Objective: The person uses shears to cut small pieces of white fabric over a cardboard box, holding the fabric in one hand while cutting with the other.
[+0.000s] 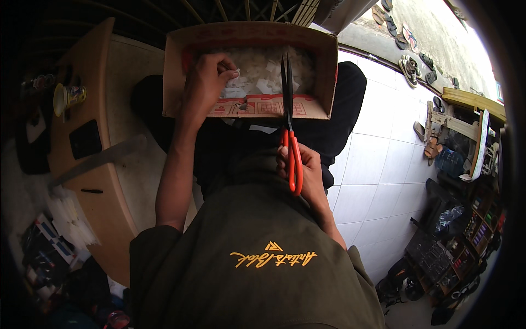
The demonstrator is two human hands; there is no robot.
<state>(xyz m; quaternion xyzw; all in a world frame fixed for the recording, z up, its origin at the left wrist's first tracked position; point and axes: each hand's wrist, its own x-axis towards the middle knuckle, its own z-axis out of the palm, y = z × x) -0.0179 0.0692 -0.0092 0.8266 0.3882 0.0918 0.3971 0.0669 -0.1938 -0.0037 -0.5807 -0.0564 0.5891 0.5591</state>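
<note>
A cardboard box (331, 82) with red markings sits in front of me between my knees. Pale, whitish scraps (252, 60) fill it, with brighter white pieces (266, 86) on top. My left hand (211, 77) reaches over the near wall into the box. Its fingers are curled, thumb and fingertips together just above the white pieces; whatever they pinch is too small to name. Scissors with orange handles (296, 167) are in my right hand (307, 164), held by the handles near my belly. Their dark blades point away from me across the box, tips slightly apart.
On the left stands a wooden table (118, 203) with a yellow cup (70, 98), a dark flat device (86, 139) and a pen (92, 191). White floor tiles (378, 148) lie to the right. Sandals and shoes (410, 70) line the far right edge, near a cluttered rack (476, 230).
</note>
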